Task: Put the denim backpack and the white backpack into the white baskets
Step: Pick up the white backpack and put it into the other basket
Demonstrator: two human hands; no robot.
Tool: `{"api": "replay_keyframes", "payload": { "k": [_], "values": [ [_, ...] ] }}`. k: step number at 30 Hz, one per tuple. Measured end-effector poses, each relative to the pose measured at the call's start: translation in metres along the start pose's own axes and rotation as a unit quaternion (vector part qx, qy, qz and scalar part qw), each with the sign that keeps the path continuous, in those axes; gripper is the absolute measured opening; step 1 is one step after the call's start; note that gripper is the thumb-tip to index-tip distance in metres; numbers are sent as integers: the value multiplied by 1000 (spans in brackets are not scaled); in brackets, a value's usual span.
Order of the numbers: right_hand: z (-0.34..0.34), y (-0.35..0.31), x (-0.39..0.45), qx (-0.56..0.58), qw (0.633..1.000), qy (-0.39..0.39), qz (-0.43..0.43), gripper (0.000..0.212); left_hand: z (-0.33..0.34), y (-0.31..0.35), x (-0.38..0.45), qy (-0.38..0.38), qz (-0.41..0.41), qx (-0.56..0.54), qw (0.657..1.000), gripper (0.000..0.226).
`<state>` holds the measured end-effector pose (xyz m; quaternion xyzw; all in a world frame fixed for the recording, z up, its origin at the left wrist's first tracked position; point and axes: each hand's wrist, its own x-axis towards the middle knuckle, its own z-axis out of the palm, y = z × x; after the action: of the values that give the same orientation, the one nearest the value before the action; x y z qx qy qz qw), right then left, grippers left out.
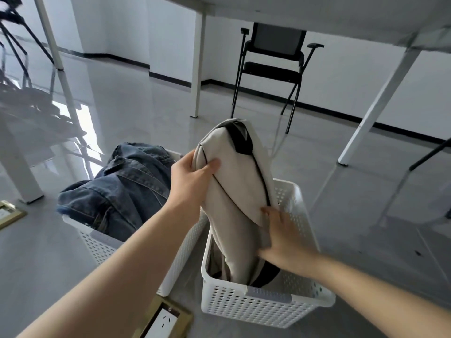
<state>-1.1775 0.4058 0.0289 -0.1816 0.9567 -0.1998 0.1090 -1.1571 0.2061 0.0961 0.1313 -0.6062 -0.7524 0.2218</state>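
The white backpack (234, 181), off-white with black trim, stands on end in the right white basket (263, 306), its top half sticking up and leaning away. My left hand (192, 176) grips its upper left edge. My right hand (283, 237) presses against its lower right side, inside the basket rim. The denim backpack (122, 189) lies crumpled in the left white basket (97, 242) and bulges over its rim.
Both baskets stand side by side on a glossy grey floor. Brass floor sockets lie at the near centre (166, 320) and far left (9, 213). White table legs (196, 64) and a black chair (275, 67) stand behind, with a table top overhead.
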Motion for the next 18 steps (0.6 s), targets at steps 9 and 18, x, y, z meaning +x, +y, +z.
{"api": "replay_keyframes", "payload": {
  "k": [9,18],
  "values": [
    [15,43,3,-36,996,-30,-76,47,1,8,-6,33,95,-75,992,27],
    [-81,2,74,126,989,-71,29,103,-2,2,-4,43,170,9,984,30]
  ]
}}
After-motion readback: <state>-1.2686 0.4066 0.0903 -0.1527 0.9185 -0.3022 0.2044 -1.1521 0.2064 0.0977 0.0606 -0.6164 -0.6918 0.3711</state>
